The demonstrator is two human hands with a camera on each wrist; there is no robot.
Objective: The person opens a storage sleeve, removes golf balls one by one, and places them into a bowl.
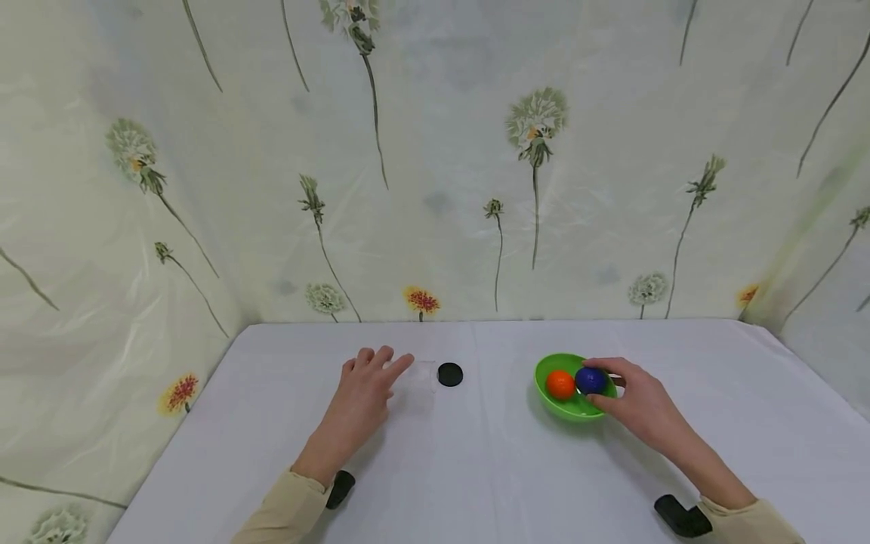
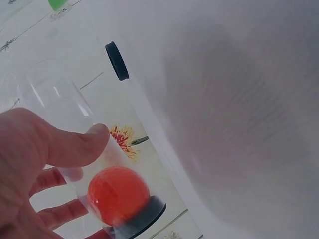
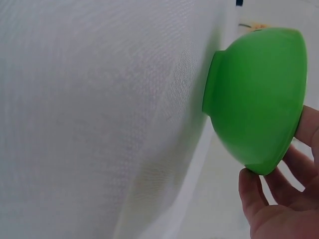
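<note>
My left hand [image 1: 363, 397] holds a clear plastic tube [image 2: 55, 94], its thumb and fingers curled round the wall. An orange-red ball [image 2: 117, 194] sits inside, at the end closed by a black cap [image 2: 141, 221]. Beside the tube on the table lies a loose black lid [image 1: 450, 375]. On the right, a green bowl [image 1: 569, 414] contains an orange ball [image 1: 560, 384] and a dark blue ball [image 1: 590, 380]. Thumb and fingers of my right hand [image 1: 646, 400] reach over the rim and pinch the blue ball. From the right wrist, the bowl's wall hides both balls.
A white cloth [image 1: 503, 468] covers the table. Behind and to the sides hangs a pale curtain [image 1: 448, 151] printed with dandelions. Each wrist carries a black device, the left one [image 1: 340, 489] and the right one [image 1: 682, 517], close above the cloth.
</note>
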